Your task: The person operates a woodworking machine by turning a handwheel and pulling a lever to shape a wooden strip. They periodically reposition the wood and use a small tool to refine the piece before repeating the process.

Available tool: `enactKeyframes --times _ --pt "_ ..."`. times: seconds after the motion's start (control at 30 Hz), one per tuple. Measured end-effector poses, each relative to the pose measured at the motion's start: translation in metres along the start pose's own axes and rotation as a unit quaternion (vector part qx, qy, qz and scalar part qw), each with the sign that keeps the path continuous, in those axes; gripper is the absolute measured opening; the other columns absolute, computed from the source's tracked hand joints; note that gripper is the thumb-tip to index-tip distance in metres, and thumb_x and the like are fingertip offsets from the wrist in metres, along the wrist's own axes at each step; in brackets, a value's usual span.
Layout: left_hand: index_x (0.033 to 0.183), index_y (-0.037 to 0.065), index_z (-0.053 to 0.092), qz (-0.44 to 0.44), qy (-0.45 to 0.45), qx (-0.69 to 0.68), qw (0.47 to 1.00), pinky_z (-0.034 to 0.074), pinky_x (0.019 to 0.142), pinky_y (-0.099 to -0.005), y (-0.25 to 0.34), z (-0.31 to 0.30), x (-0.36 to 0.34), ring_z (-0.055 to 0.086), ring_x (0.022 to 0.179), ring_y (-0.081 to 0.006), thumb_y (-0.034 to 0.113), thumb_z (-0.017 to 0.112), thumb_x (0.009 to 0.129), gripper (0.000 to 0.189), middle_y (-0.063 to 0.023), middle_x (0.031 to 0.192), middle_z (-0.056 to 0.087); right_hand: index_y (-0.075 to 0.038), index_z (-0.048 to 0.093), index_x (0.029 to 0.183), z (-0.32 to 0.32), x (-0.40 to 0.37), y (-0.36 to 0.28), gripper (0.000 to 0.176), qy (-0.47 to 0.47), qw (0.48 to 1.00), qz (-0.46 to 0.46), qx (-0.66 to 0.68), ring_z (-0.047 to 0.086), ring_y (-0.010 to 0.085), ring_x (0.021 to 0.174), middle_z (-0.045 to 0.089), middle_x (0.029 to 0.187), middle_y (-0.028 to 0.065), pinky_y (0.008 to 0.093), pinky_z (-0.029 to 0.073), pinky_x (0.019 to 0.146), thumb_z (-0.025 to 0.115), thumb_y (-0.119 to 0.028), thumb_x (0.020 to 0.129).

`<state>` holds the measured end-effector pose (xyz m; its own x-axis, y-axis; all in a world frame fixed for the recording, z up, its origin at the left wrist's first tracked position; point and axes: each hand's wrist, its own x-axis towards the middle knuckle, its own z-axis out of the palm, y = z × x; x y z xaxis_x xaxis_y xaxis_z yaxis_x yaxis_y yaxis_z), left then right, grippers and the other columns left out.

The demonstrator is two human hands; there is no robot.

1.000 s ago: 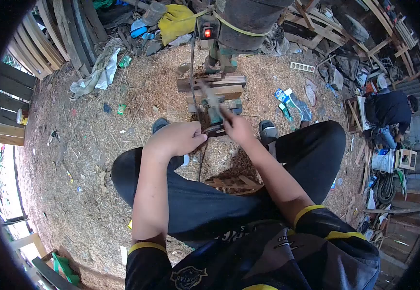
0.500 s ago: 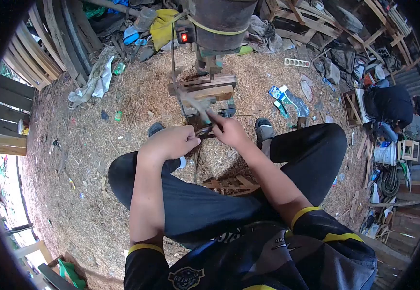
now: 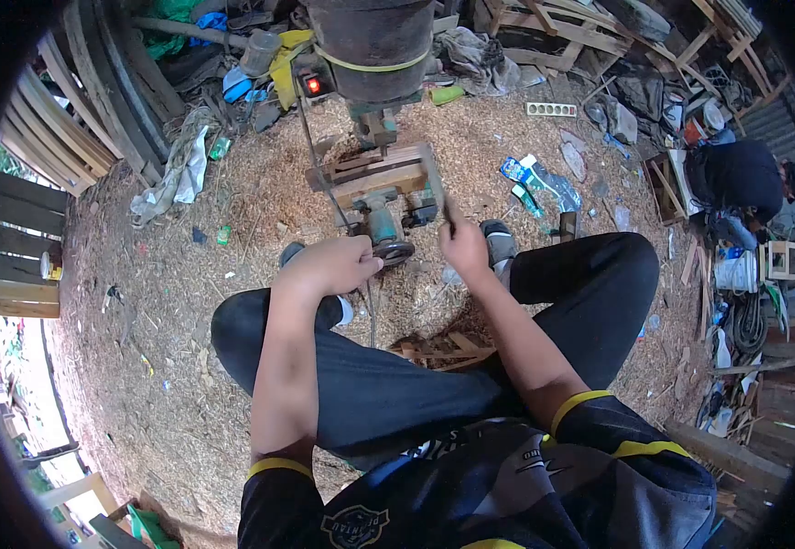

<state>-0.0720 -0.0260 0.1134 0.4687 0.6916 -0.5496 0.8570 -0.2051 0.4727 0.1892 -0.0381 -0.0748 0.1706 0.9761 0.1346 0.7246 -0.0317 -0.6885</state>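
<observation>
My left hand (image 3: 329, 265) is closed at the left rim of a dark handwheel (image 3: 395, 254) on the front of a machine vise (image 3: 382, 220). My right hand (image 3: 466, 249) is closed around the dark handle of a long tool with a greyish flat end (image 3: 436, 174); blur hides its exact kind. The tool points up and away, its far end overlapping the right end of a wood piece (image 3: 379, 181) in the vise. Right above the wood hangs the bit end of a drilling machine (image 3: 381, 137). Both forearms reach forward over my spread knees.
A red-lit switch (image 3: 313, 85) sits beside the machine's large dark housing (image 3: 370, 46). Wood shavings cover the ground. Planks (image 3: 95, 87) lean at the left, and scrap wood (image 3: 562, 41) lies at the back right. Another person (image 3: 740, 188) bends down at the right.
My right hand has moved right with the tool, which has swung from the vise's left-middle to the wood's right end. My left hand stays at the handwheel. The view has shifted slightly.
</observation>
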Motion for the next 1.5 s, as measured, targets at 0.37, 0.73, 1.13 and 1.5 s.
enactKeyframes --times 0.37,0.73,1.13,1.5 --pt "0.101 0.007 0.066 0.017 0.005 0.027 0.999 0.050 0.080 -0.0451 0.018 -0.002 0.014 0.067 0.092 -0.0361 0.042 0.061 0.099 0.035 -0.0168 0.096 0.071 -0.010 0.050 0.150 -0.005 -0.006 -0.001 0.059 -0.010 1.000 0.007 -0.027 0.069 0.0452 0.086 0.069 0.096 0.0295 0.0521 0.055 0.079 0.058 -0.016 0.092" --pt "0.102 0.006 0.066 0.039 -0.005 0.033 0.999 0.051 0.080 -0.0453 -0.001 0.009 0.009 0.068 0.093 -0.0375 0.043 0.061 0.099 0.037 -0.0186 0.098 0.071 -0.020 0.055 0.147 0.003 -0.013 -0.065 0.059 -0.207 0.973 -0.100 -0.031 0.069 0.0449 0.087 0.071 0.097 0.0255 0.0533 0.056 0.080 0.061 -0.024 0.089" --pt "0.096 0.005 0.070 -0.001 0.178 -0.050 0.983 0.053 0.082 -0.0486 -0.058 0.015 -0.037 0.069 0.094 -0.0402 0.037 0.060 0.098 0.034 -0.0202 0.095 0.072 -0.003 0.052 0.147 -0.044 0.012 -0.105 0.058 -0.254 0.960 -0.023 0.116 0.072 0.0323 0.093 0.073 0.111 0.0207 0.0406 0.055 0.087 0.062 -0.021 0.092" --pt "0.112 -0.003 0.068 0.000 0.282 -0.223 0.933 0.050 0.091 -0.0473 -0.022 0.014 -0.025 0.065 0.102 -0.0459 0.041 0.047 0.106 0.049 -0.0257 0.106 0.071 -0.002 0.045 0.134 -0.110 -0.062 -0.131 0.029 -0.345 0.899 0.067 0.262 0.061 0.0141 0.064 0.065 0.093 0.0078 0.0306 0.052 0.058 0.040 -0.013 0.108"
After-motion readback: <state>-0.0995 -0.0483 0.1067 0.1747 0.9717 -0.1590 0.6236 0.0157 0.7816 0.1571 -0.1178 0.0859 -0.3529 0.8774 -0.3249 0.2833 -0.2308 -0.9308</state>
